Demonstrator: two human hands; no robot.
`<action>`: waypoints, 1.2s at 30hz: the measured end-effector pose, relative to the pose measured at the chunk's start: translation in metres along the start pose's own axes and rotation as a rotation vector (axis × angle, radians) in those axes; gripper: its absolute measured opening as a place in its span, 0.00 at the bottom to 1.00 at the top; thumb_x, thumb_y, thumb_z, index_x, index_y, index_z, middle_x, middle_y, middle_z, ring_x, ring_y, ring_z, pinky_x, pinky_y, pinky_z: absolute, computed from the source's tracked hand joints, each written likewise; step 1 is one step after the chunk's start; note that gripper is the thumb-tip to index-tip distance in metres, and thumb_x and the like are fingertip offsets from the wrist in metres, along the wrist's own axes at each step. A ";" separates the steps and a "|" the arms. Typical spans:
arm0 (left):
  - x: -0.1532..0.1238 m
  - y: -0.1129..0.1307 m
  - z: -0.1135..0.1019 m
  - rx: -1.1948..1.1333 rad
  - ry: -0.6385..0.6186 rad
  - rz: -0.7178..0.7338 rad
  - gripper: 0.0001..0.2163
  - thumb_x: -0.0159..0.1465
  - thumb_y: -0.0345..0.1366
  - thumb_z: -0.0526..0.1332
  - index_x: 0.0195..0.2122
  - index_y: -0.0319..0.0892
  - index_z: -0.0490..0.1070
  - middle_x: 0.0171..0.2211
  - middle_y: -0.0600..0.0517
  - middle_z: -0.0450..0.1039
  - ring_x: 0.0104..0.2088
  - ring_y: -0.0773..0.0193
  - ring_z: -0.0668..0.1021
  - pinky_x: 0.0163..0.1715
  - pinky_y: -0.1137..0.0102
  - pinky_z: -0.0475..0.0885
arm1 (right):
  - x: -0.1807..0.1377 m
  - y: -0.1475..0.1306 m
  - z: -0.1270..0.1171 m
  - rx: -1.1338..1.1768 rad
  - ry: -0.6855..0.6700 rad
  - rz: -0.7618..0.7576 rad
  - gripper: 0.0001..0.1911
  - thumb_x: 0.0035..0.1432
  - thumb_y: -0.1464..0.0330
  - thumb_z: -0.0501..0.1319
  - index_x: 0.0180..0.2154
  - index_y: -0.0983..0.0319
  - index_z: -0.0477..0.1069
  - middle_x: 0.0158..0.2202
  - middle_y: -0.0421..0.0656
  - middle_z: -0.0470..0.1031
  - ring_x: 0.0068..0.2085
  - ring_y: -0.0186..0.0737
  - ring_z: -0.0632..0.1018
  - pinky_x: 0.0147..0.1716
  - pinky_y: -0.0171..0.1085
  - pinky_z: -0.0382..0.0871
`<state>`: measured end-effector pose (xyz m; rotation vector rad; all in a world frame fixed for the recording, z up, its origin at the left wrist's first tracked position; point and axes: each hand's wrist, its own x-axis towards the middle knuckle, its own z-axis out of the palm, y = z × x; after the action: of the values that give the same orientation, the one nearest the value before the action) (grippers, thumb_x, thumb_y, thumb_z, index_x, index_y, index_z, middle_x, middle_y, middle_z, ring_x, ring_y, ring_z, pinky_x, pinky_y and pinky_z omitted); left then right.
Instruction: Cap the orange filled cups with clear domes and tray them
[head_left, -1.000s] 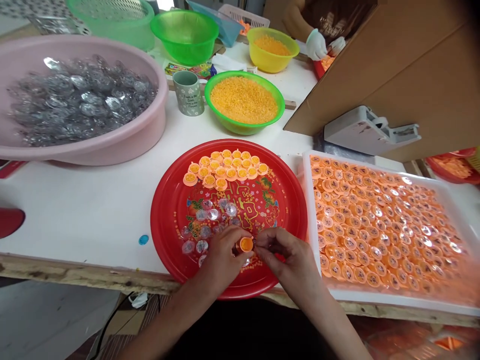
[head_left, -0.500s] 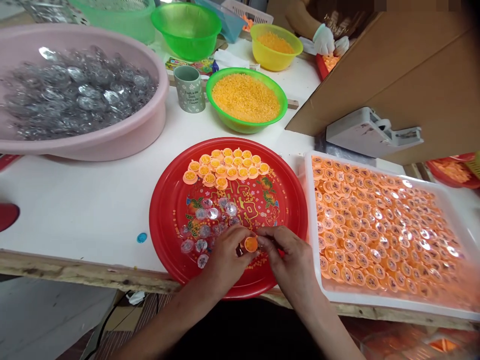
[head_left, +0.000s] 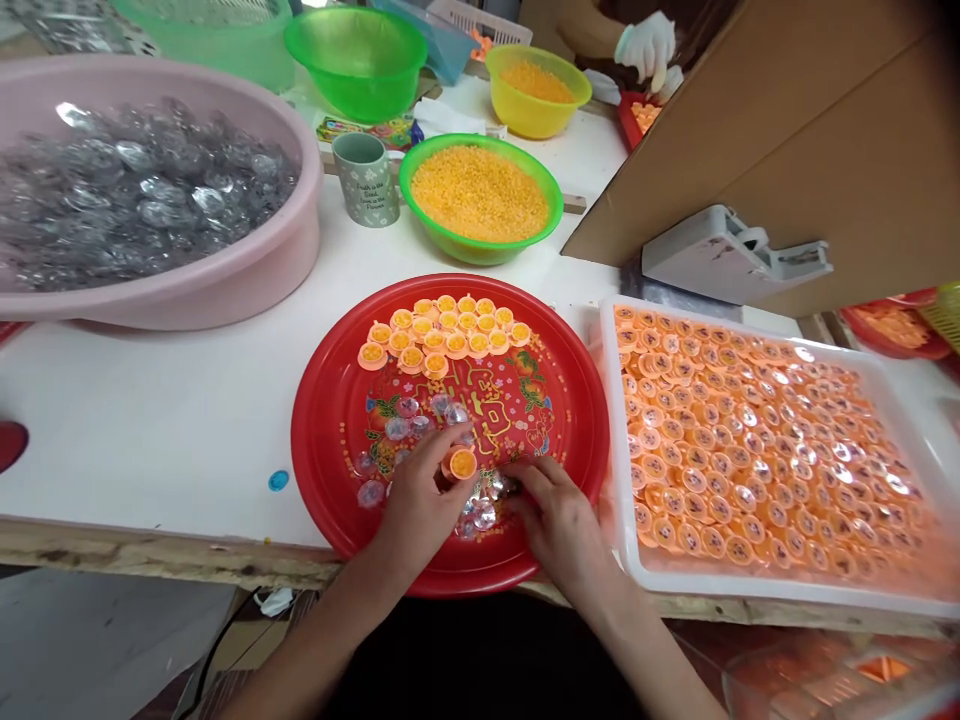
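Entry: my left hand (head_left: 412, 500) pinches one orange cup of yellow grains (head_left: 463, 463), toward 6 o'clock on the round red plate (head_left: 330, 470). Right hand (head_left: 559, 525) apart, among clear plastic lids (head_left: 484, 515), grip unclear. Open cups (head_left: 424, 340) remain at 12 o'clock; white tray (head_left: 611, 430) at 3 o'clock holds lidded cups (head_left: 750, 450).

Round plate (head_left: 301, 440) set mid-tabletop (head_left: 150, 430): cups (head_left: 424, 335) on its far half, plastic domes (head_left: 396, 428) on its near half. Relative to plate: basin (head_left: 309, 250) of domes at 10 o'clock, mug (head_left: 365, 180) at 11, bowl (head_left: 480, 252) of granules (head_left: 480, 195) at 12, tray (head_left: 750, 587) of domed cups at 3.
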<state>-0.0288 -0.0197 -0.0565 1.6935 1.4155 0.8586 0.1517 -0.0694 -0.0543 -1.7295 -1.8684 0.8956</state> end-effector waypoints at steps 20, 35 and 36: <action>0.002 0.015 -0.010 -0.590 -0.241 -0.468 0.15 0.61 0.36 0.65 0.49 0.44 0.73 0.44 0.49 0.78 0.46 0.59 0.78 0.43 0.70 0.74 | 0.013 0.007 -0.010 0.672 -0.039 0.368 0.07 0.49 0.68 0.68 0.34 0.59 0.77 0.33 0.40 0.77 0.37 0.39 0.77 0.41 0.38 0.71; 0.004 0.026 -0.005 -0.623 -0.335 -0.501 0.14 0.59 0.37 0.66 0.46 0.41 0.73 0.43 0.48 0.78 0.44 0.58 0.78 0.41 0.69 0.75 | 0.013 -0.003 -0.018 1.007 -0.116 0.333 0.11 0.56 0.62 0.67 0.36 0.60 0.70 0.27 0.37 0.73 0.29 0.32 0.73 0.31 0.33 0.69; 0.004 0.025 -0.005 -0.612 -0.328 -0.499 0.14 0.59 0.37 0.66 0.46 0.41 0.73 0.44 0.48 0.78 0.44 0.58 0.78 0.41 0.68 0.75 | 0.013 -0.003 -0.018 1.019 -0.114 0.329 0.11 0.56 0.62 0.67 0.36 0.60 0.69 0.27 0.37 0.73 0.29 0.33 0.74 0.31 0.33 0.70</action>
<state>-0.0203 -0.0180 -0.0324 0.9101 1.1198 0.6070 0.1607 -0.0536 -0.0409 -1.3087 -0.8501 1.7014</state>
